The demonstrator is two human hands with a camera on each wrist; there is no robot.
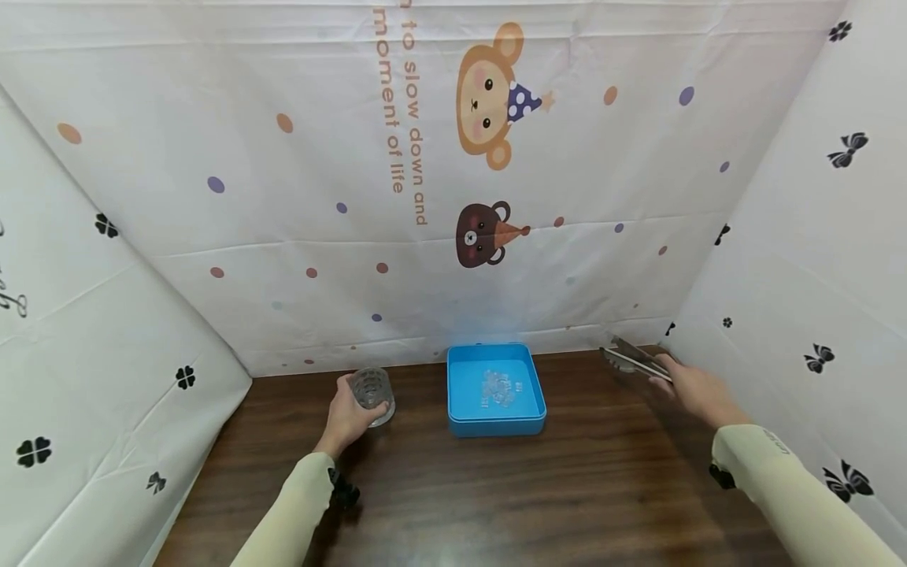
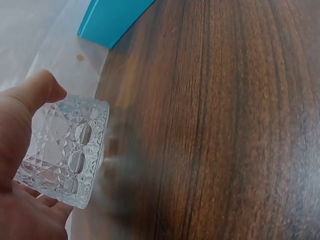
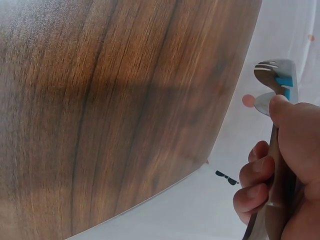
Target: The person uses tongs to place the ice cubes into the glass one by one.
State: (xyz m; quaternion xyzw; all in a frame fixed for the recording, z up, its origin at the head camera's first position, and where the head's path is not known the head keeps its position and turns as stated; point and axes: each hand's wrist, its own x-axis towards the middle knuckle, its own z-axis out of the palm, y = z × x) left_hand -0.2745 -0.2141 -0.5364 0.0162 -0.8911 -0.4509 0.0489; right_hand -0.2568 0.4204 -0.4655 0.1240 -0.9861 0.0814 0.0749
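My left hand (image 1: 349, 416) grips a clear, cut-pattern drinking glass (image 1: 372, 392) at the left. In the left wrist view the glass (image 2: 65, 150) has its thick base toward the table, with the thumb on one side and fingers on the other. Whether the base touches the wood I cannot tell. At the far right, my right hand (image 1: 690, 387) holds metal cutlery (image 1: 634, 364) by the handles. The right wrist view shows a fork head (image 3: 268, 73) among it, with a rounded metal piece (image 3: 265, 103) beside it; that second piece's kind is unclear.
A blue open box (image 1: 496, 429) stands between the hands by the back wall, with small clear pieces (image 1: 498, 388) on its bottom. The dark wooden table (image 1: 453, 488) is bounded by printed white cloth (image 1: 319, 299) at the back and both sides.
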